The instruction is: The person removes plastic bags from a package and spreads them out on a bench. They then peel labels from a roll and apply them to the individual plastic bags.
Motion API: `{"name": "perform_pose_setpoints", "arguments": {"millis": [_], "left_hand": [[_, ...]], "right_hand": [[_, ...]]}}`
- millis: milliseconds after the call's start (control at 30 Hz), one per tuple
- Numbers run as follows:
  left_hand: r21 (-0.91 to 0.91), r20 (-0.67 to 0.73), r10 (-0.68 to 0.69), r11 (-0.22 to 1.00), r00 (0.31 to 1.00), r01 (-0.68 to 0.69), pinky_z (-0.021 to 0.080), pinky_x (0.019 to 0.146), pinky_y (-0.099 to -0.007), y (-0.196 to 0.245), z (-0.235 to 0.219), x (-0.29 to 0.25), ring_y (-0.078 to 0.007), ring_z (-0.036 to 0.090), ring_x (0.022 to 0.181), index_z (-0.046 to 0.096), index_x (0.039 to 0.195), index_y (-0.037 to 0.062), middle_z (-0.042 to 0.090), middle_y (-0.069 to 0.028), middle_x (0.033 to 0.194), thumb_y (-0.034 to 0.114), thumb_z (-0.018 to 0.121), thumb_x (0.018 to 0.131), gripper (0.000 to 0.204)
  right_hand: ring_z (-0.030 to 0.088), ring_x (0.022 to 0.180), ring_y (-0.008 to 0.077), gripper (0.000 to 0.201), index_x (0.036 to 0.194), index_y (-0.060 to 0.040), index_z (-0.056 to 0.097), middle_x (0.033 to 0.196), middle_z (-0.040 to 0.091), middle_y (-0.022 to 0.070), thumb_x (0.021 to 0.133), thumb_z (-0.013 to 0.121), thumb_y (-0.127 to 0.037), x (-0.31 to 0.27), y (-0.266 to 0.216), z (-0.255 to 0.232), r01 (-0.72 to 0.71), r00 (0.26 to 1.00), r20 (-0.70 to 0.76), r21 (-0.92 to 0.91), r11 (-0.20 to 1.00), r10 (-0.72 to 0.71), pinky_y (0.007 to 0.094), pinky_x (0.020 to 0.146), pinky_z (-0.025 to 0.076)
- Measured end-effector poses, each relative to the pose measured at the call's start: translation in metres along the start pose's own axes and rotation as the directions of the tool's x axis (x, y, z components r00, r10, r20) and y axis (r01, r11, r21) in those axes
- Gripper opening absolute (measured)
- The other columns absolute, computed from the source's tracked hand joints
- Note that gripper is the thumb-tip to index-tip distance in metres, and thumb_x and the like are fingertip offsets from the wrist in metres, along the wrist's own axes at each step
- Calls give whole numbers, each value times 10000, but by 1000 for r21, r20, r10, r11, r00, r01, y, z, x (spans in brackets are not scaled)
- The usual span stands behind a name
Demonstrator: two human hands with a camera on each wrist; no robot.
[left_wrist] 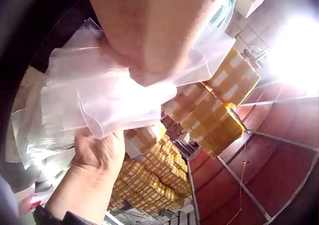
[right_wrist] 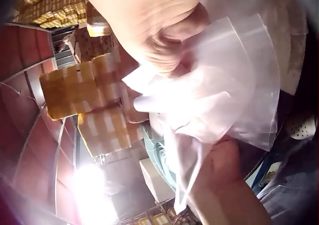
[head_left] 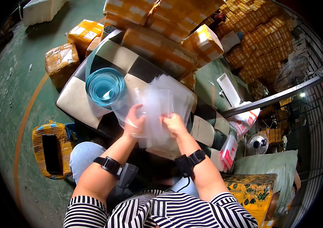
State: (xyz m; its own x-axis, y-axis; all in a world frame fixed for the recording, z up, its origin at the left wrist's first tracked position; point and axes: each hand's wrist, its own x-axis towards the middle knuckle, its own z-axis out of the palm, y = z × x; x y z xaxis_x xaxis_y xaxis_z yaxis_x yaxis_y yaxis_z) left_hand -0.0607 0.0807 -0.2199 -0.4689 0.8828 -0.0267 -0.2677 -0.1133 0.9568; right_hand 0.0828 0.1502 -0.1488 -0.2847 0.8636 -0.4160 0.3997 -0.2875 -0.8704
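Note:
A stack of clear plastic sheets (head_left: pixel 157 104) is held between both hands over a black-and-white checkered padded bench (head_left: pixel 131 57). My left hand (head_left: pixel 135 123) grips the near left part of the stack, with film overlapping its fingers. On the other side, my right hand (head_left: pixel 174 124) pinches the right edge between thumb and fingers. The sheets look blurred in the middle and flare outward in the right wrist view, where the plastic (right_wrist: pixel 249 80) hides most of the left fingers. Just left of the stack, a bluish roll of clear film (head_left: pixel 105 87) stands on the bench.
Taped cartons (head_left: pixel 61 62) surround the bench, with tall carton stacks (head_left: pixel 260 41) at the back right. A black phone (head_left: pixel 51 154) lies on a yellow taped parcel at left. Red-and-white plastic packs (head_left: pixel 229 152) sit by the bench's right end, near a small fan (head_left: pixel 257 143).

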Motion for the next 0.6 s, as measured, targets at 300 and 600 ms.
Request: {"name": "perform_pose_setpoints", "arguments": {"millis": [300, 600], "left_hand": [[1, 17, -185, 983, 983, 185, 420, 562, -206, 23, 4, -2, -87, 489, 638, 404, 1185, -11, 518, -33, 759, 26, 555, 773, 440], [50, -66, -127, 990, 990, 131, 434, 751, -248, 36, 6, -4, -129, 479, 943, 385, 1228, 24, 473, -104, 1096, 102, 573, 791, 482]], "right_hand": [[521, 576, 67, 117, 905, -87, 604, 749, 590, -1, 855, 513, -33, -23, -103, -69, 467, 847, -372, 181, 866, -379, 196, 484, 423], [572, 689, 80, 133, 972, -105, 610, 842, 622, -1, 853, 550, -105, -61, -162, -64, 468, 883, -208, 454, 758, -421, 182, 544, 441]]}}
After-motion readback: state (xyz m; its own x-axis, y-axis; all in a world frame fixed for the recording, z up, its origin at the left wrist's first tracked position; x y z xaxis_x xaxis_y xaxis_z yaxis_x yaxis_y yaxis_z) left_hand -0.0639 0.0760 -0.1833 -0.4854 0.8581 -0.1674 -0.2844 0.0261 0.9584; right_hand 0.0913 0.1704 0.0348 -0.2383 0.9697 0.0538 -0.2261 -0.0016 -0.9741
